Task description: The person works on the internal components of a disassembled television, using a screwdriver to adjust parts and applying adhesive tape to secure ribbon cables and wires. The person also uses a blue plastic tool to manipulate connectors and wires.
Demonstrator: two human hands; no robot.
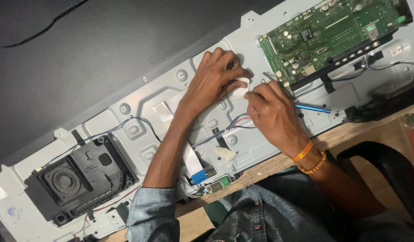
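- A dark grey surface (81, 54) fills the upper left; a wooden bench edge (278, 163) runs below.
- A pale metal back panel (139, 103) lies across it, carrying a black speaker (77, 179) and a green circuit board (332, 31).
- Left hand (213, 83): fingers curled, pressing a white tape piece (241, 88) to the panel's middle.
- Right hand (272, 112): fingertips pinched on the tape's edge; a blue tool (312, 108) lies just beside it.

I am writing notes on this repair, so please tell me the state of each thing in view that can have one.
Left hand: fingers curled, pressing a white strip.
Right hand: closed, pinching the same strip.
Green circuit board: bare, mounted on the metal back panel.
Black speaker: mounted, wired.
Flat ribbon cable: lying flat, blue end at a connector.
Blue tool: lying on the panel.
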